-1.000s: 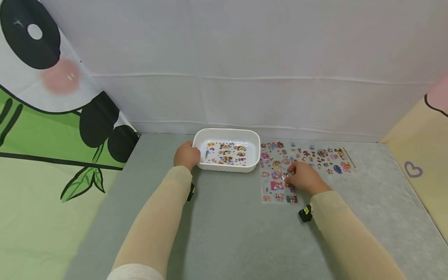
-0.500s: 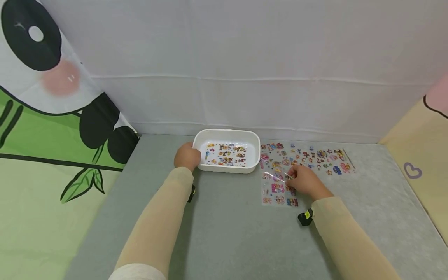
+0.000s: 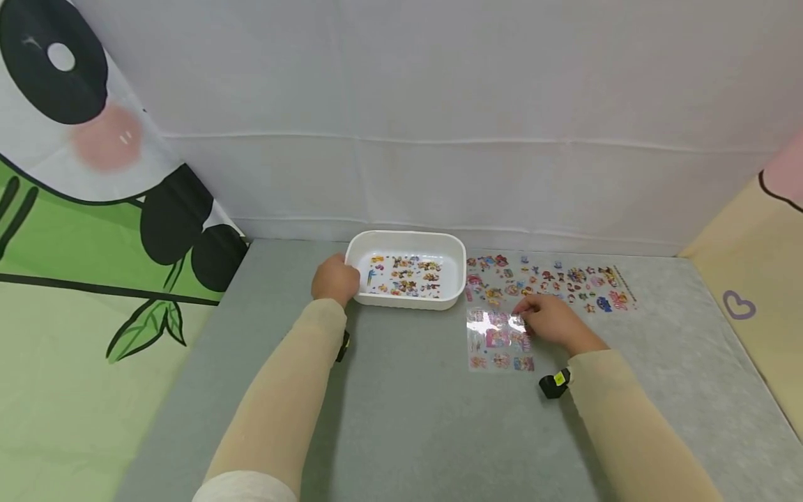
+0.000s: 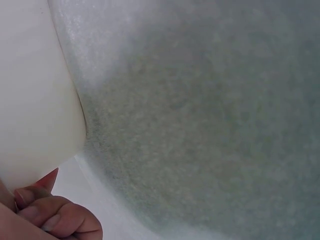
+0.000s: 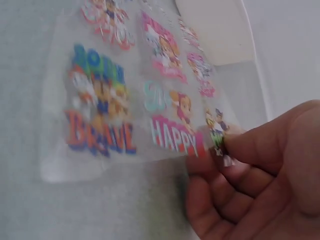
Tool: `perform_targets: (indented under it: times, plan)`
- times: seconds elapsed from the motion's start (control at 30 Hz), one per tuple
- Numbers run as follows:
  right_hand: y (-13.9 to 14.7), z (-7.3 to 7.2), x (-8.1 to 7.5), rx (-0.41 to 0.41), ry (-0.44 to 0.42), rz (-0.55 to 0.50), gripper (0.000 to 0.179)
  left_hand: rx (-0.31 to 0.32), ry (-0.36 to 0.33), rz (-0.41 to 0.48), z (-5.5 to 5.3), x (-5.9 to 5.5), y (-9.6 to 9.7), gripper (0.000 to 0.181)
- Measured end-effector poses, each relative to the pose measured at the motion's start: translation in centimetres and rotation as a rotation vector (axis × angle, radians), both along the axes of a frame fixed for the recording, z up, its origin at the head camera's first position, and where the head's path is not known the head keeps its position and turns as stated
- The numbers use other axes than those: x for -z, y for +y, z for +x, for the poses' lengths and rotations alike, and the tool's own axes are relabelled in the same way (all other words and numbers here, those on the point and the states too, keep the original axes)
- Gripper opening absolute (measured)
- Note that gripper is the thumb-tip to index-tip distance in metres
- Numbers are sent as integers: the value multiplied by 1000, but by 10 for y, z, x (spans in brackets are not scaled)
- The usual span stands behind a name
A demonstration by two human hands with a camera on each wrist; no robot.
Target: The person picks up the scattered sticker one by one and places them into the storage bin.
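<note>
- Right hand (image 3: pixel 553 325) pinches sticker sheet (image 3: pixel 498 339) by edge, sheet extending left of it; lift slowly, avoid creasing.
- Left hand (image 3: pixel 335 280) seemingly grips white tray (image 3: pixel 401 302) to its right; keep steady.

In the head view, the surface (image 3: pixel 408 411) spreads across the lower middle of the frame, with a backdrop (image 3: pixel 414 104) behind it, a left panel (image 3: pixel 75 341) along the frame's left edge and a right panel (image 3: pixel 740 258) along the right. A tray (image 3: pixel 401 303) stands mid-frame near the surface's back edge, with stickers (image 3: pixel 404 275) in it and the left grip (image 3: pixel 335 280) at its left end. Right of the tray lie the rear sheets (image 3: pixel 564 282); before them is the front sheet (image 3: pixel 498 343), with the right grip (image 3: pixel 552 324) at its upper right.
</note>
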State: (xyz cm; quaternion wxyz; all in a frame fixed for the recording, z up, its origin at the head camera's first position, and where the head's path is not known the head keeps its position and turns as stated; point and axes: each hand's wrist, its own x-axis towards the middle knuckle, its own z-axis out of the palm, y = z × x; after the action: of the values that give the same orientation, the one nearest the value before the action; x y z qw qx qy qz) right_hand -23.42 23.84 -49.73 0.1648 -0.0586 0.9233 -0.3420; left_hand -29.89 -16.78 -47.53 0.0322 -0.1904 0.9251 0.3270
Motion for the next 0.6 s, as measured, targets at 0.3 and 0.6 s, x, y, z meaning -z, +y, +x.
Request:
perform_targets:
  times: [0.3, 0.6]
  plan:
    - [4, 1, -4, 22, -86, -106, 23, 8, 0, -3, 1, 0, 0, 43]
    - [4, 0, -14, 13, -51, -82, 25, -2, -2, -1, 2, -2, 1, 43]
